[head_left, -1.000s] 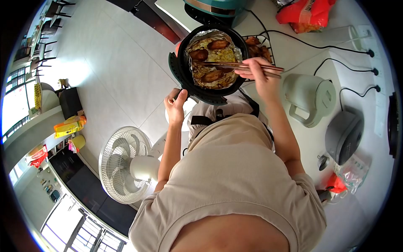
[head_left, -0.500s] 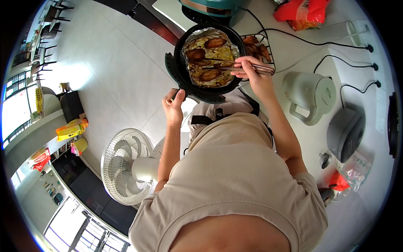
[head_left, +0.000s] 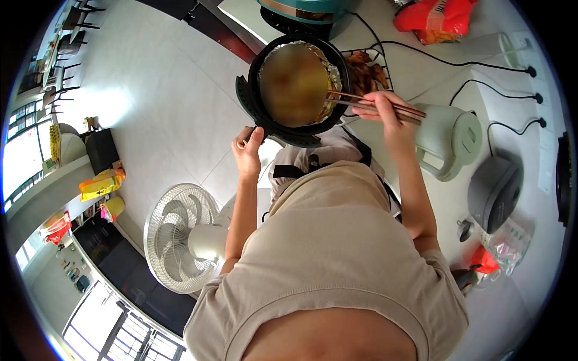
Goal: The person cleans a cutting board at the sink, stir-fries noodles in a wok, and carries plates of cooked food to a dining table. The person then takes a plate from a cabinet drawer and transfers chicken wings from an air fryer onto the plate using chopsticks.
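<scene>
My left hand (head_left: pixel 247 151) is closed around the handle of a round black air fryer basket (head_left: pixel 289 133), held over the counter's edge. Crumpled foil (head_left: pixel 330 66) lines the basket; a blurred patch hides most of the food inside. My right hand (head_left: pixel 388 114) grips a pair of chopsticks (head_left: pixel 410 113), their tips reaching over the basket's right side. Whether the tips touch food cannot be made out. Just right of the basket, browned pieces of meat (head_left: pixel 364 72) lie on a black wire rack (head_left: pixel 388 67).
Behind the basket stands a teal appliance (head_left: pixel 301 8). A pale green kettle (head_left: pixel 448 141) is beside my right forearm, with a grey appliance (head_left: pixel 497 192) farther right. Black cords (head_left: pixel 445 58) cross the counter to wall sockets. A white fan (head_left: pixel 183 237) stands on my left.
My right hand and the chopsticks have moved right, away from the basket's middle. The left hand and basket stay nearly still. Browned pieces seen in the basket before are now behind blur.
</scene>
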The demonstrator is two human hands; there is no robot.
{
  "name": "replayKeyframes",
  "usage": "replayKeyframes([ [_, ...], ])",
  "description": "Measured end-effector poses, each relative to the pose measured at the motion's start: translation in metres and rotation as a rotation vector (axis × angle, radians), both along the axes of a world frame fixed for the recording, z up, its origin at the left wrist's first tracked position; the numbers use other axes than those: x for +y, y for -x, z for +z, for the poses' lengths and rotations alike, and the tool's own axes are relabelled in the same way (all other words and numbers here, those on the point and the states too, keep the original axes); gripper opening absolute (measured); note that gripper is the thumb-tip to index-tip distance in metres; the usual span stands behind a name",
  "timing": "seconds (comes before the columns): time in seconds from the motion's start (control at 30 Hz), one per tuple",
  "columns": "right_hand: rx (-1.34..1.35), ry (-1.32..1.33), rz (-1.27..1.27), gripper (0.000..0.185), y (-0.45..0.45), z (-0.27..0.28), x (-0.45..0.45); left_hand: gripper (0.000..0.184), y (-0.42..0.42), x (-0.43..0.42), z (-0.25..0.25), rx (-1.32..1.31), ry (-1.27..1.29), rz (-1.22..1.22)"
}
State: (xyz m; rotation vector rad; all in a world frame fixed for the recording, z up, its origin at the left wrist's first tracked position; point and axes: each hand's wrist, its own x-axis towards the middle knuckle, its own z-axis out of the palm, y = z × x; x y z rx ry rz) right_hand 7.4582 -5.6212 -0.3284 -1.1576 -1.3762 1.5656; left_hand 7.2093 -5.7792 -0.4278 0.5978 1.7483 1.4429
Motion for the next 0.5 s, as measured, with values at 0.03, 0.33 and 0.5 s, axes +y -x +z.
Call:
replayKeyframes([
  [0.03, 0.006, 0.007, -0.036, 0.031, -0.006, 0.009, -0.001, 0.043, 0.001, 0.0, -0.002, 0.002, -0.009, 0.005],
  [0.33, -0.085, -0.014, -0.322, 0.035, -0.063, -0.034, 0.027, 0.045, 0.006, -0.003, -0.009, 0.043, 0.012, 0.101],
  [0.5, -0.118, 0.006, -0.267, 0.035, -0.039, -0.068, 0.033, 0.044, 0.008, -0.004, -0.007, 0.051, 0.02, 0.112],
])
